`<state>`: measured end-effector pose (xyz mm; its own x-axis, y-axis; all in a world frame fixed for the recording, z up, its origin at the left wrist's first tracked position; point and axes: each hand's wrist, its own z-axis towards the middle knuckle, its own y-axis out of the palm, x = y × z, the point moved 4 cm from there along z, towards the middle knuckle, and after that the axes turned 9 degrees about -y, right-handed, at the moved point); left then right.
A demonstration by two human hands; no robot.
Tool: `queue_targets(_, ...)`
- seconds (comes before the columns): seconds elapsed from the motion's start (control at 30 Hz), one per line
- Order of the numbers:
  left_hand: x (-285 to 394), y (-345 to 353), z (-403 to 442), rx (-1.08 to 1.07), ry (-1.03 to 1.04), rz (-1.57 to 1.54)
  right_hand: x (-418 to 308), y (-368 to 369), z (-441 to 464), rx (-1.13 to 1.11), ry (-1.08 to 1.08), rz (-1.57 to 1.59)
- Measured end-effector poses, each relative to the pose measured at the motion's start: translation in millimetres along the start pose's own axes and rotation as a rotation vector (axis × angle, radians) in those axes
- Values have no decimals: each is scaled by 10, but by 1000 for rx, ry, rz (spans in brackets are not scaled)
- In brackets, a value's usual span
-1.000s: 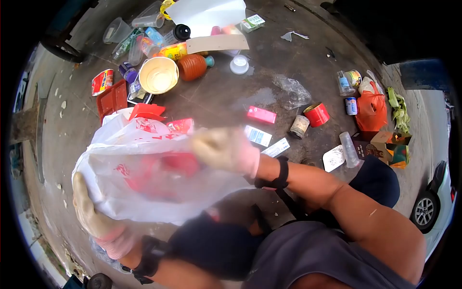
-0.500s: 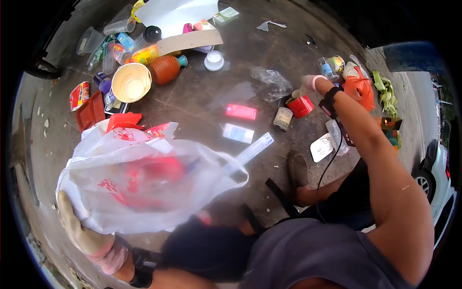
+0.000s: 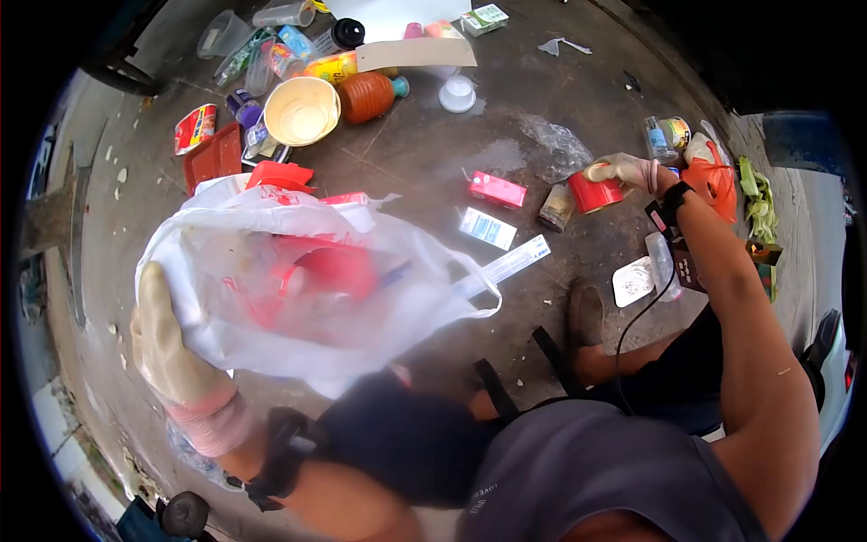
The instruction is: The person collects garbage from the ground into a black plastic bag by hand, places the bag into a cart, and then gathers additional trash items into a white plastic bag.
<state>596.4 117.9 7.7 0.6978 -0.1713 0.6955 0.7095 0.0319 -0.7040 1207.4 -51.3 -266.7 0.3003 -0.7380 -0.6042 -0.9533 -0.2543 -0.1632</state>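
Observation:
My gloved left hand (image 3: 172,348) is closed on the edge of a white plastic carrier bag (image 3: 397,307). Red printing and blurred red things show through and inside the bag, and its handle loop hangs out to the right. Across the floor, my gloved right hand (image 3: 623,170) grips a red can (image 3: 594,193) at its rim, with the fingers over the top. Close beside the can stands a small jar with a worn label (image 3: 555,208). A pink drink carton (image 3: 497,190) and a white-and-blue box (image 3: 488,228) lie between the bag and the jar.
A cream bucket (image 3: 302,110), an orange-brown bottle (image 3: 366,97) and several plastic containers are heaped at the back left. Crumpled clear film (image 3: 553,144) lies behind the can. An orange bag (image 3: 711,185), corn husks (image 3: 757,203) and a foil lid (image 3: 632,282) are on the right.
The view has shifted, so the floor items appear further right. My left hand has raised the bag and its opening shows wider. My right hand's fingers now lie over the red can's rim.

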Motion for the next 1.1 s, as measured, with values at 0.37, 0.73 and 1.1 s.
queue_targets(0.37, 200, 50, -108, 113, 293, 361, -2302, 2333, -68, -751, -565, -120)
queue_targets(0.73, 36, 8, 46, 18, -400, -518, -1420, 1036, 463, 280, -404, -174)
queue_targets(1.1, 26, 59, 88, -8, -350, -520, -443, 1460, 350, 296, -326, -1182)
